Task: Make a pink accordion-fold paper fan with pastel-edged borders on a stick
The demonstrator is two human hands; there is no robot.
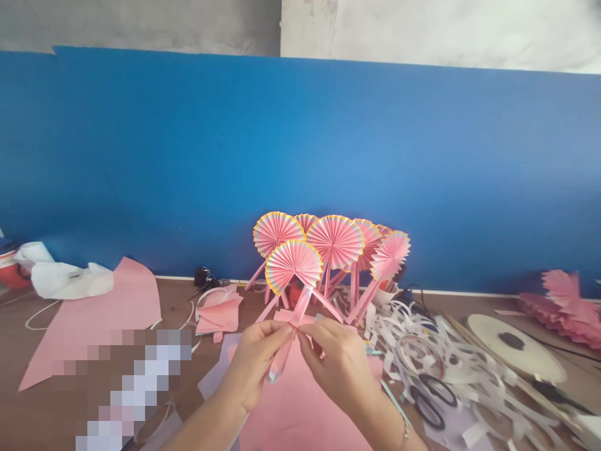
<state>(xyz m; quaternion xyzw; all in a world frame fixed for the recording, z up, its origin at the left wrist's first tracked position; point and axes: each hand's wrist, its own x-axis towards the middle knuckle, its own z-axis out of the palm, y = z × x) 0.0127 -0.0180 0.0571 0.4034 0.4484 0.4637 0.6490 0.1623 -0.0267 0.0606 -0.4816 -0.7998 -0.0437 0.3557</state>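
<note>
My left hand [253, 357] and my right hand [335, 354] meet in front of me, thumbs and fingertips pinched close together on a narrow pink paper strip [303, 305]. Its upper end rises toward a round pleated paper fan [295, 266] with a yellow edge; whether the two are joined I cannot tell. A folded pink piece [280, 357] hangs below my fingertips, its lower end pale blue. Under my hands lies a large pink paper sheet [300, 407]. Just behind stand several more pleated fans [335, 241] on pink paper legs.
At right, black-handled scissors [427, 404] lie among curled white paper strips [451, 351], near a round pale disc [516, 347]. Pink pleated paper [563, 307] sits farther right. To the left are a pink sheet [107, 319] and crumpled white paper [70, 279]. A blue panel [188, 156] borders the table's back.
</note>
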